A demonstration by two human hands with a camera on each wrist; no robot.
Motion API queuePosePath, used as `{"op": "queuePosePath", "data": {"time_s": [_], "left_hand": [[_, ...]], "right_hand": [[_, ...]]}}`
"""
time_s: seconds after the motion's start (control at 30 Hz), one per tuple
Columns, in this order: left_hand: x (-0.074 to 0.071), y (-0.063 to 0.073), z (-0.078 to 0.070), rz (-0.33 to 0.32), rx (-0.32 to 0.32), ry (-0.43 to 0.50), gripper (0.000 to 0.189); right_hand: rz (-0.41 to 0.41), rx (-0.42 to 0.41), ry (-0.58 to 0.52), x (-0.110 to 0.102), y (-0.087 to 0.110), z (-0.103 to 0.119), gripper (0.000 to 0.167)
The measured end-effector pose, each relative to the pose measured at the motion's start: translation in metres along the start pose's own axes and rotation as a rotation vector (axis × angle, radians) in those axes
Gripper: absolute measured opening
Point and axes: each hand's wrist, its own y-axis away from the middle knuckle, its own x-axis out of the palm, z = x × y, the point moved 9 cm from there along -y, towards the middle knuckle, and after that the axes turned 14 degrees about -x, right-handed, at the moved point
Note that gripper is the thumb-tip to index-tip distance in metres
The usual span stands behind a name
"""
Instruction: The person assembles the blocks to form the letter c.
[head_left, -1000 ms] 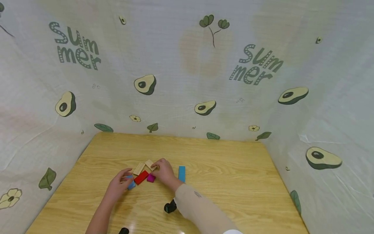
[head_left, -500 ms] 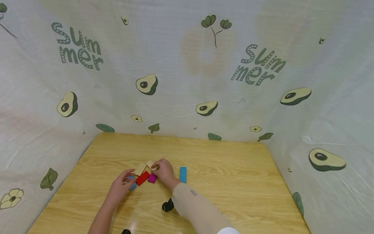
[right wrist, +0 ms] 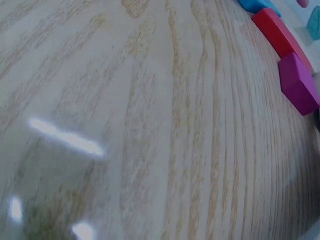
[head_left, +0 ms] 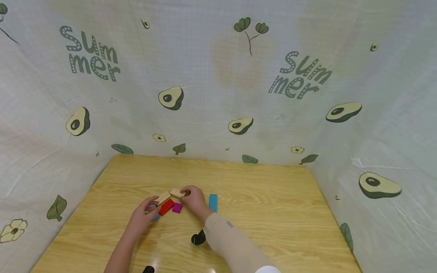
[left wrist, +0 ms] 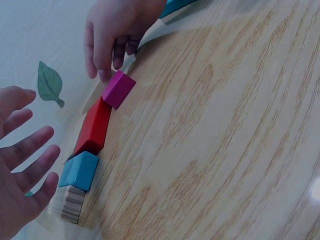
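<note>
My right hand [head_left: 195, 200] pinches the right end of a plain wooden block [head_left: 176, 193] between thumb and fingers. A second plain wooden block [head_left: 164, 197] lies left of it, slanting alongside a red block [head_left: 167, 207]. Close to my right fingers sits a small purple block [head_left: 177, 207], near the red one's end. My left hand [head_left: 141, 217], fingers spread and partly curved, hovers by a blue block [head_left: 155, 217], covering part of it. The left wrist view shows a wood-grained block [left wrist: 73, 204] past the blue block [left wrist: 80, 171], beside my left fingers.
Another blue block [head_left: 213, 203] lies on the wooden table [head_left: 266, 204], right of my right hand and partly behind it. Black pieces of the wrist gear [head_left: 198, 239] stick out near the right sleeve. A printed cloth [head_left: 205, 76] hangs around the table's back and sides.
The wooden block in my right hand has turned to lie more level. The other wooden block has tilted over, closer in line with the red one. My left hand has shifted slightly right.
</note>
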Motion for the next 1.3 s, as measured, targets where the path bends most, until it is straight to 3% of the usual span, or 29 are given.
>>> {"op": "queuePosePath", "data": {"time_s": [0.47,0.8,1.13,1.3], "left_hand": [[0.021,-0.007,-0.014,0.019,0.007,0.058,0.048],[0.049,-0.004,-0.041,0.028,0.11,0.098,0.046],[0.081,-0.01,-0.049,0.066,0.043,0.147,0.046],[0.093,-0.01,-0.054,0.073,0.047,0.131,0.045]], "right_hand": [[-0.053,0.013,-0.186,-0.035,0.004,-0.002,0.017],[-0.02,0.013,-0.188,-0.064,0.007,0.003,0.015],[-0.056,0.017,-0.192,-0.097,0.013,0.006,0.018],[-0.07,0.031,-0.208,-0.11,0.017,0.003,0.019]]}}
